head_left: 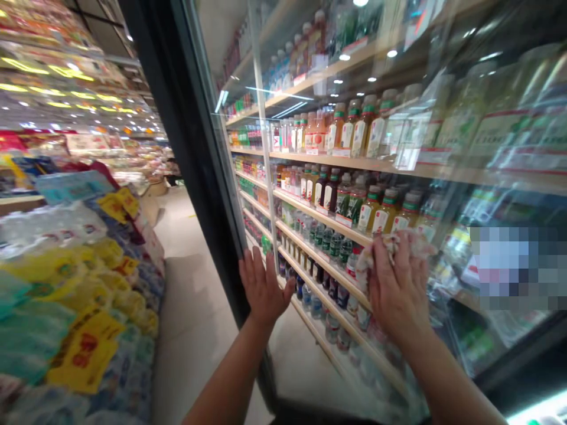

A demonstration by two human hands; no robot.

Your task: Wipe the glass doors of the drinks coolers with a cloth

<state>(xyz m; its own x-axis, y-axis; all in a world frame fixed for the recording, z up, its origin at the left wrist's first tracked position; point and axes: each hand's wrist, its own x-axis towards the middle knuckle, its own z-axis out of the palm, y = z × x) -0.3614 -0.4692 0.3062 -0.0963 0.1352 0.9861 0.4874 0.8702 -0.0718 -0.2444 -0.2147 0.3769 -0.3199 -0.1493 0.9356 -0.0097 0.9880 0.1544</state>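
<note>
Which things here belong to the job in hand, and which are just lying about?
Job in hand:
right hand
crumpled cloth under it
glass door
left hand, at the door's dark frame

Just about:
shelved bottles
stacked packs, left
yellow sign on the packs

Left hand [266, 295] flat, fingers [258, 267] up, thumb [288, 289] out. Right hand [398, 292] palm forward, fingers slightly bent. Forearms [230, 366] angled up and inward.

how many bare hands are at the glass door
2: bare left hand at the edge of the black-framed glass door; bare right hand on a crumpled, pale cloth against that door.
</note>
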